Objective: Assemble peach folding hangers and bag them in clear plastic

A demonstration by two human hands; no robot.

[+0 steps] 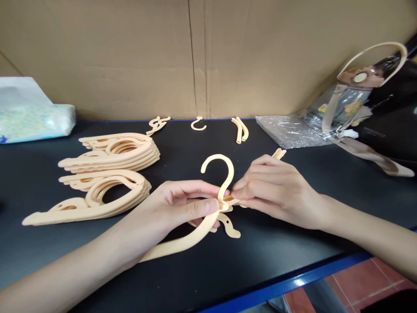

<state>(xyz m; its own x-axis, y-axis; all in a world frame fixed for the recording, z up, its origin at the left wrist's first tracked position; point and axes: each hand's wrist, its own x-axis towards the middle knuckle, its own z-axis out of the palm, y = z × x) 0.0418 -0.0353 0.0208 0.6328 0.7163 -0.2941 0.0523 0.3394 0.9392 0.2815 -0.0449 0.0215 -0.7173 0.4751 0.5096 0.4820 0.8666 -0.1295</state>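
Between my two hands is a cream plastic clothes hanger (182, 241), its hook (228, 167) pointing up and curling to the left. My left hand (182, 202) pinches it just below the hook, thumb on top, with one curved arm running down to the lower left. My right hand (276, 187) is closed round another hanger arm (279, 153), whose tip shows above the knuckles. That arm's inner end meets the hanger near the hook; the exact joint is partly hidden by my fingers. A small curved piece (230, 227) with a hole shows below the joint.
Two stacks of folded cream hangers (107, 211) lie at the left. Along the back are small curved pieces (158, 125), a loose hook (198, 125) and two arm pieces (240, 130). A tissue pack (35, 117), a plastic bag (289, 130) and a strapped bottle (345, 102) flank them.
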